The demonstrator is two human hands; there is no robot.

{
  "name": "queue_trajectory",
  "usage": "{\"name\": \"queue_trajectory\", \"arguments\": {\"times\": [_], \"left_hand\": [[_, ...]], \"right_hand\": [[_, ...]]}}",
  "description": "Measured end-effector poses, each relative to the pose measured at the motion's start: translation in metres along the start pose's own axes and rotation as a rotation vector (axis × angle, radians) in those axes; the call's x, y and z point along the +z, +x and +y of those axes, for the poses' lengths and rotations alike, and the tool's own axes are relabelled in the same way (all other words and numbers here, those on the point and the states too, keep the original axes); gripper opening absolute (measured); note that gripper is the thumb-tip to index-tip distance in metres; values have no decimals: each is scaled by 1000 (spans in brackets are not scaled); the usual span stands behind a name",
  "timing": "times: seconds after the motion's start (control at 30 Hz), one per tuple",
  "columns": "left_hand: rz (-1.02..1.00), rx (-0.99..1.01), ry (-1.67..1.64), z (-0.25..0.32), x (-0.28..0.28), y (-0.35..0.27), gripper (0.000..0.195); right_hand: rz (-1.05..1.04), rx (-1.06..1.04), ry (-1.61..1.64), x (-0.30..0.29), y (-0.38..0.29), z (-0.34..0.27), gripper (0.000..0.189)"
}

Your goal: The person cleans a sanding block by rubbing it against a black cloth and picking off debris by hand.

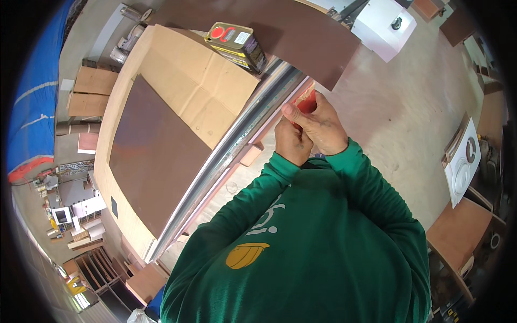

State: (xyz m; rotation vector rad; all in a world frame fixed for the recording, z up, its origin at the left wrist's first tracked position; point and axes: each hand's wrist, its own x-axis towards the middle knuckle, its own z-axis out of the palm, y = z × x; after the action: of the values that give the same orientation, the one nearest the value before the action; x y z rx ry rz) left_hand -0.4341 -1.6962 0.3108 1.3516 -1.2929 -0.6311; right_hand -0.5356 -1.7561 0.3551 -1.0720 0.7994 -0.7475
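Note:
Both hands meet in front of my chest, close to the table's near edge. My right hand (325, 125) grips a small red object (307, 104) with a rough, tan upper edge, its thumb lying across the near side. My left hand (293, 139) is curled just below, around the lower end of the same object; the fingers hide most of that part, and I cannot tell exactly what it is. Just beyond the hands runs a long metal rail (238, 135) with a dark groove, along the table's edge. A rectangular metal can (238, 46) with a red cap stands past it.
Flattened cardboard (194, 80) and a dark brown panel (157, 157) lie on the pale wooden table (103, 161). Another brown sheet (299, 36) extends at the back. A white machine housing (383, 28) stands back right. Leaning white panels (464, 161) are at right, above the concrete floor (387, 117).

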Motion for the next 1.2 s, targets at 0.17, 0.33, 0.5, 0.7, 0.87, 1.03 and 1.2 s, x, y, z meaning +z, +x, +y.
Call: {"name": "queue_trajectory", "arguments": {"times": [0.17,0.33,0.5,0.7,0.87,1.03,1.2], "left_hand": [[88,45,-7,-4,-19,-5,17],[88,-105,-48,-1,-33,-11,26],[47,-139,-82,-6,-38,-13,32],[8,15,34,-11,-53,-14,27],[2,-253,-188,-1,-52,-15,22],[31,134,132,2,-56,-10,15],[-75,-31,38,-1,-61,-15,20]], "right_hand": [[-92,-90,42,17,-1,7,62],[-117,-1,142,22,-6,3,49],[-63,178,303,32,-2,8,51],[-46,38,74,46,-2,16,53],[-5,128,218,43,-5,9,52],[46,117,141,45,2,14,48],[50,70,130,36,0,23,43]]}}
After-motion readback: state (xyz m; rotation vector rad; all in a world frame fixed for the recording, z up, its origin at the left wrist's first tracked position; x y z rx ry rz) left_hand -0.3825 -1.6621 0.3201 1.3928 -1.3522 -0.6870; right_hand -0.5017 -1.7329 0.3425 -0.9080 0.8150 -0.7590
